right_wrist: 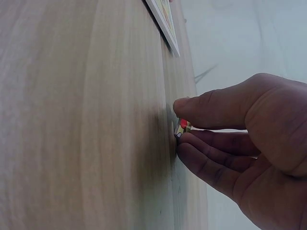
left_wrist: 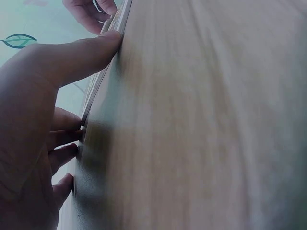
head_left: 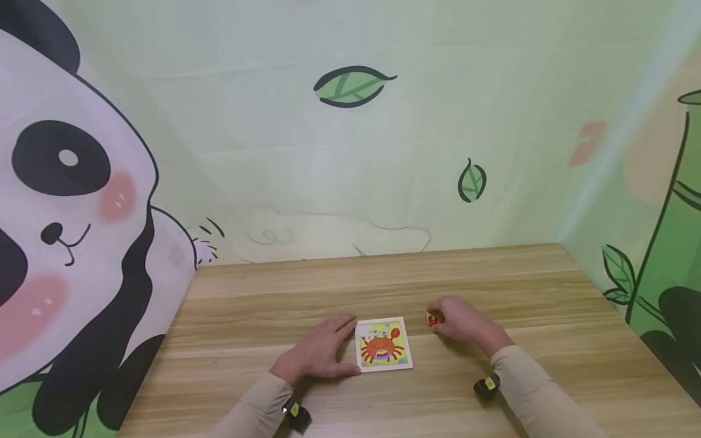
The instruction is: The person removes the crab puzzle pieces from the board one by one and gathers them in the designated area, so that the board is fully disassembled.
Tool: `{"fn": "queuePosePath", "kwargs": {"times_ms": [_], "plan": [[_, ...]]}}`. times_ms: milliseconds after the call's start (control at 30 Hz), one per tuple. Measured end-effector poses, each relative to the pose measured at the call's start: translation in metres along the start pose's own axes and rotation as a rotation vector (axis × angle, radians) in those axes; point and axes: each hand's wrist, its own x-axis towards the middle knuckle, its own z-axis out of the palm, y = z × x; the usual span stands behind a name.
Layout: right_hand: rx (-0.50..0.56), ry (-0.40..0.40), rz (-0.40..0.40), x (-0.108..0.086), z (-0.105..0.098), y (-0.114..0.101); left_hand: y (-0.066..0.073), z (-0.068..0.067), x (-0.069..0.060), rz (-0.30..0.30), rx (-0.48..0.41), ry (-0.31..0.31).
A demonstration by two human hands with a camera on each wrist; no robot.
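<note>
A square crab picture puzzle [head_left: 383, 345] with a pale frame lies flat on the table. Its upper left corner shows pale instead of coloured. My left hand [head_left: 323, 348] rests along the puzzle's left edge, fingers spread, with the thumb at the lower left corner and the forefinger at the upper left. In the left wrist view, that thumb [left_wrist: 108, 48] touches the frame's side. To the right of the puzzle, my right hand [head_left: 460, 319] pinches a small red and yellow puzzle piece [head_left: 432, 319] between thumb and fingers, just at the tabletop. Fingertips partly hide the piece [right_wrist: 182, 126].
The wood-grain table [head_left: 274, 292] runs back to a pale green wall cloth [head_left: 383, 152] printed with leaves. A large printed panda [head_left: 98, 158] covers the left side, and green bamboo [head_left: 673, 243] is printed on the right.
</note>
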Motion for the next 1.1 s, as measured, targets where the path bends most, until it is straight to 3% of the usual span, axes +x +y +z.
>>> {"fn": "queuePosePath", "kwargs": {"times_ms": [400, 1100], "plan": [[-0.059, 0.034, -0.055, 0.0011, 0.0005, 0.0028, -0.0010, -0.0010, 0.0028, 0.008, 0.013, 0.006], [-0.092, 0.004, -0.097, 0.0022, 0.0008, 0.0015, 0.0014, -0.0017, -0.0013, 0.027, -0.001, 0.031]]}}
